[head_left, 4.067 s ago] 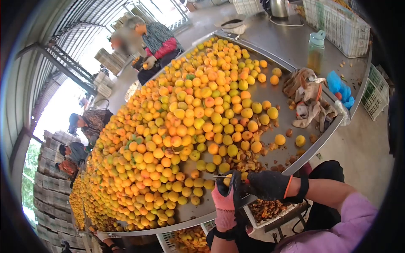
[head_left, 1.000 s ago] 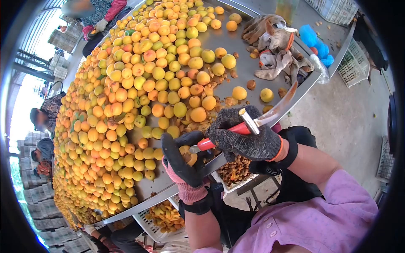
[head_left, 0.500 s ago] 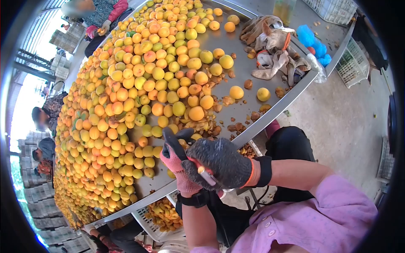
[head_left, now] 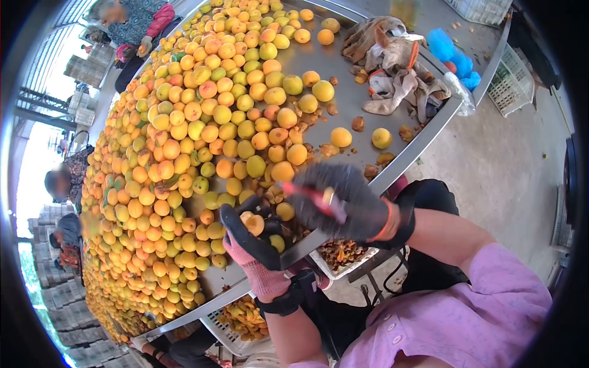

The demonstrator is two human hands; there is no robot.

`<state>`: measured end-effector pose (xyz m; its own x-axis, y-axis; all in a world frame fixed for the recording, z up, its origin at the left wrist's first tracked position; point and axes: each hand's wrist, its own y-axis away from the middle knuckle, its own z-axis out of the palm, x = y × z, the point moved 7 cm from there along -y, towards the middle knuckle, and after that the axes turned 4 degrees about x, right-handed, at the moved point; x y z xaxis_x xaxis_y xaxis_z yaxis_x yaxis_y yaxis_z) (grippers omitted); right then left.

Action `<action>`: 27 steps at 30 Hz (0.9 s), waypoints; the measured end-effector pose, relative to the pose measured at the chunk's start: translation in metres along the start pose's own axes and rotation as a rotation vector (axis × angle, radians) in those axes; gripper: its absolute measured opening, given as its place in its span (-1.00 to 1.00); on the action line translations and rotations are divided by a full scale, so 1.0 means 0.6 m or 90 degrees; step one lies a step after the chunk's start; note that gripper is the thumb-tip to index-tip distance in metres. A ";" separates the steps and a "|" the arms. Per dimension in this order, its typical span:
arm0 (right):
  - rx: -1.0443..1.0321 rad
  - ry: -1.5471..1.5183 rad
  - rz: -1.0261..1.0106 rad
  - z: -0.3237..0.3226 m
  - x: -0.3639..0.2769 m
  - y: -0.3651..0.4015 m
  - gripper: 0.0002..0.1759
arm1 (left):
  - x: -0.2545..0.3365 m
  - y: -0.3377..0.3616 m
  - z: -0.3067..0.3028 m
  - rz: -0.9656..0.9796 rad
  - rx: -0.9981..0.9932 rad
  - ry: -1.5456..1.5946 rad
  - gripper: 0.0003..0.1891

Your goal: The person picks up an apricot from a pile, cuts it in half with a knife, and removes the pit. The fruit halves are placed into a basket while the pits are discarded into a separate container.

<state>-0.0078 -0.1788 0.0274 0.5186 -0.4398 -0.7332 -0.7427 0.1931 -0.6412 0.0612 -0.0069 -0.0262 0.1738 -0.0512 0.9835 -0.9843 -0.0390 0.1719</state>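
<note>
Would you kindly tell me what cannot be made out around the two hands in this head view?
All in the head view:
- Right hand and its knife: motion-blurred; blade untraceable.
- Apricot in the left hand: glove fingers cover its lower part.
- Tray under the table: mostly hidden by the table rim.

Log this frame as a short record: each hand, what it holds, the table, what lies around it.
left hand: pink and black glove, holds an apricot, seemingly cut open
right hand: dark glove, motion-blurred, grips a red-handled knife
table: metal top carrying a heap of apricots
far side: pile of worn gloves
below rim: tray of brown pits
others: person across the table
</note>
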 end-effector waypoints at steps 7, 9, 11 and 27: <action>0.191 -0.035 0.299 -0.120 0.091 -0.021 -0.78 | 0.058 0.035 0.043 0.306 -0.086 -0.340 -0.73; 0.207 0.015 0.264 -0.131 0.098 -0.014 -0.69 | 0.061 0.031 0.060 0.187 -0.057 -0.276 -0.64; 0.200 0.014 0.253 -0.136 0.112 -0.010 -0.69 | 0.071 0.012 0.112 0.255 -0.082 -0.398 -0.58; 0.166 0.037 0.294 -0.197 0.119 -0.021 -0.68 | 0.006 -0.117 0.102 0.017 -0.095 -0.760 -0.54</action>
<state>-0.0114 -0.3162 0.0097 0.1332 -0.3045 -0.9432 -0.7545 0.5859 -0.2957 0.1324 -0.0653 -0.0381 -0.0069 -0.9449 0.3273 -0.9680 0.0884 0.2349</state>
